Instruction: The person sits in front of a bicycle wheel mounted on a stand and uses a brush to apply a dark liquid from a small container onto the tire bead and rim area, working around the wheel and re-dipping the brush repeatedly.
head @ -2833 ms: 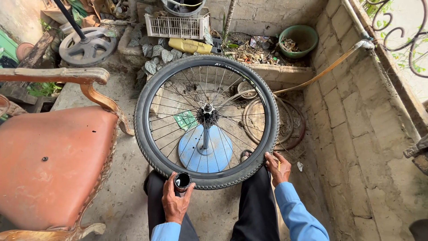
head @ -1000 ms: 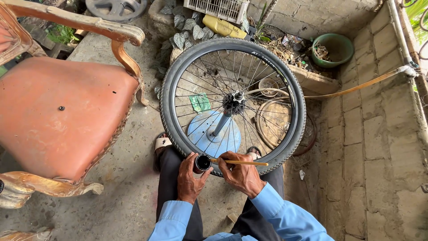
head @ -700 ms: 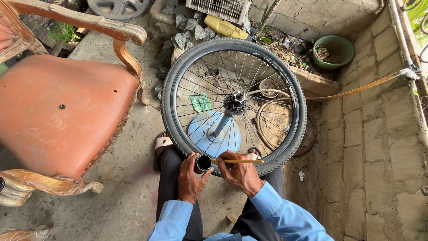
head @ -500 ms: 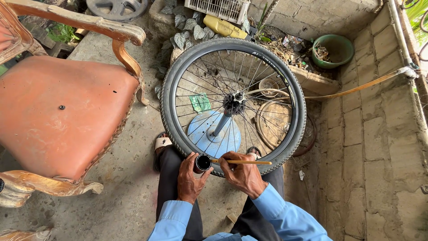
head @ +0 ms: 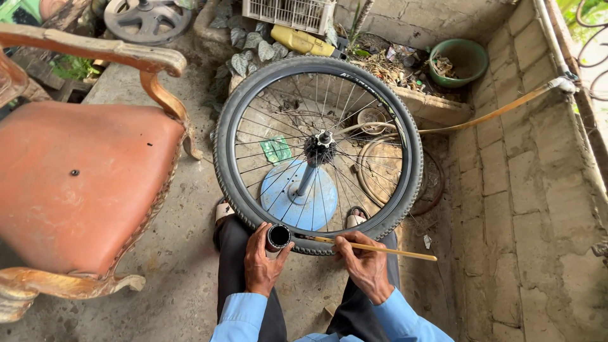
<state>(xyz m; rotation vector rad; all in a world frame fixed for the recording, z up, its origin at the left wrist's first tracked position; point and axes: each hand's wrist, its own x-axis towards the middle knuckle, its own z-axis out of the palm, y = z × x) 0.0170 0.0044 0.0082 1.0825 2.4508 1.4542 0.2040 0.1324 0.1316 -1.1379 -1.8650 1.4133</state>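
Observation:
A spoked bicycle wheel [head: 411,164] with a black tyre lies flat on a blue round stand [head: 278,190] in front of my knees. My left hand [head: 261,263] grips a small black cylindrical container [head: 277,237] with its mouth facing up, right against the near edge of the tyre. My right hand [head: 364,263] pinches a thin wooden stick [head: 392,251] that runs level from the container's mouth out to the right. Both hands sit just below the tyre's near edge.
An orange padded chair with a carved wooden frame [head: 82,183] fills the left. A block wall [head: 532,190] rises on the right. A green bowl [head: 465,60], a yellow bottle [head: 304,39], a white crate [head: 288,11] and a second rim [head: 380,171] lie behind the wheel.
Earlier my right hand rested on the tyre while the left held the container alone. Since then both hands came together, and the stick now reaches into the container; little has shifted in the last second.

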